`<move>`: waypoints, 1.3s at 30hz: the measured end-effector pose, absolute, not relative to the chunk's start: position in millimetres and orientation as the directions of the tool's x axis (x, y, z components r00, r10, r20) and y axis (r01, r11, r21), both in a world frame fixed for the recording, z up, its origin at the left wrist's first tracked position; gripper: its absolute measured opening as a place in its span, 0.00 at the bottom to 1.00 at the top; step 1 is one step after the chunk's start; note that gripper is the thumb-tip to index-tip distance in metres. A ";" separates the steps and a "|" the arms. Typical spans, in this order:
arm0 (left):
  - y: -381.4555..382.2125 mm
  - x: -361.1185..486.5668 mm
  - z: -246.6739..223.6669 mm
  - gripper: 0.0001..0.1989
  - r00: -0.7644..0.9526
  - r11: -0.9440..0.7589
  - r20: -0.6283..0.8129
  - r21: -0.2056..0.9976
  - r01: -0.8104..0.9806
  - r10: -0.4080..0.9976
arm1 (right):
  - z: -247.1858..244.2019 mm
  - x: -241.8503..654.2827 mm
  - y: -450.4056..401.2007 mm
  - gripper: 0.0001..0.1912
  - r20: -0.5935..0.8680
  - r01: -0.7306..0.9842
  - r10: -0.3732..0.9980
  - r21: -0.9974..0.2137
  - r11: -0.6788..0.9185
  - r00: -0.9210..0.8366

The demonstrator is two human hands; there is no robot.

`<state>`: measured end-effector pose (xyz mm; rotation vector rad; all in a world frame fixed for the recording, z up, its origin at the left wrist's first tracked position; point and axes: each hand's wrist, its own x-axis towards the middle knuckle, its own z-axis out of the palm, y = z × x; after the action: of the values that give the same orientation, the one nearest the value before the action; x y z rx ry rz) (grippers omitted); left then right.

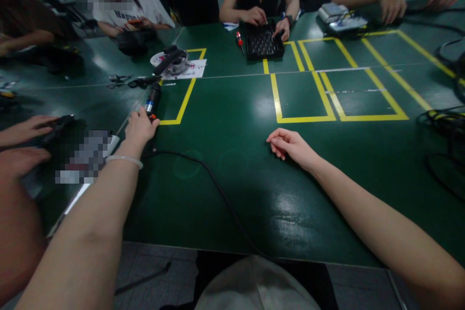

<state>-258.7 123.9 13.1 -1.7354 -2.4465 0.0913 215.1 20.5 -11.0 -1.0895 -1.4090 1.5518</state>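
My left hand is closed around the lower end of a black cylindrical tool with a blue and silver band and an orange part. The tool lies toward the left of the green table, beside a yellow tape outline. From near that hand a black cable runs across to the table's front edge. On the right, my right hand rests on the table with its fingers curled in, below the middle tape outline. Nothing shows in it.
Across the table, a person's hands work at a black tray, beside a red screwdriver. White paper lies back left. Another person's hands are at the left edge. Black cables lie far right.
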 end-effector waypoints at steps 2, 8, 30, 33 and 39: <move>124.2 -257.7 13.7 0.27 -0.361 0.368 0.083 -0.100 0.924 0.929 | -11.0 214.8 20.3 0.09 -0.103 0.015 0.933 -0.994 -0.104 -0.345; 129.0 -251.8 16.8 0.24 -0.456 0.461 0.101 -0.027 0.887 0.884 | -10.1 214.4 19.6 0.09 -0.110 0.029 0.933 -0.994 -0.106 -0.342; 26.0 -85.1 23.4 0.26 -0.029 0.032 0.067 -0.048 0.998 0.997 | -5.5 211.5 17.3 0.09 -0.093 0.073 0.940 -0.995 -0.073 -0.329; 9.5 -55.6 23.8 0.26 0.069 -0.064 0.084 -0.068 0.996 0.994 | -4.1 208.6 14.5 0.08 -0.062 0.128 0.929 -0.992 -0.016 -0.366; -10.4 -10.9 26.2 0.27 0.223 -0.218 0.064 -0.081 0.973 0.973 | -6.6 197.2 5.3 0.10 0.091 0.192 0.869 -0.959 0.207 -0.486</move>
<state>-10.9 -10.4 26.2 -2.3741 -1.8964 0.0008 197.2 5.3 -6.6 -0.9875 -1.8251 1.3105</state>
